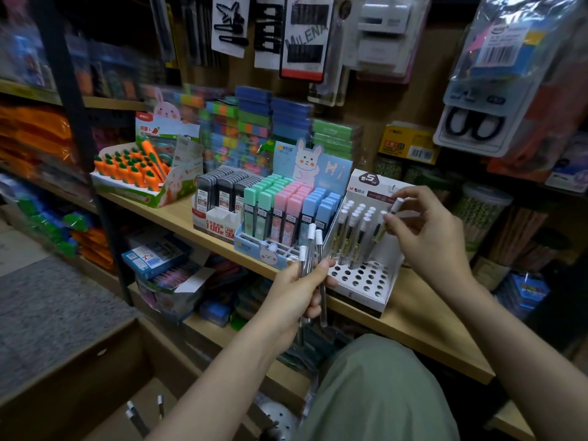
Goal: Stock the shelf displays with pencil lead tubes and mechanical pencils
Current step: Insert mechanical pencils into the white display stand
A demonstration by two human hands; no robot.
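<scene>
Nearest, the left hand (300,289) grips spare pencils (310,249) at the shelf's (413,316) front edge. Beyond, the right hand (423,227) pinches one pencil (393,214) over the white holed stand (362,278). It may miss its hole and knock the neighbours. Each pencil is thin, clear, white-capped.

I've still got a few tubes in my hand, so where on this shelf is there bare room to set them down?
Bare wood shows on the light wooden shelf right of the white holed display stand, out to the shelf's front corner, and in a smaller patch between the orange carrot box and the grey lead-case box. The middle is crowded: the display boxes stand tightly side by side.
</scene>
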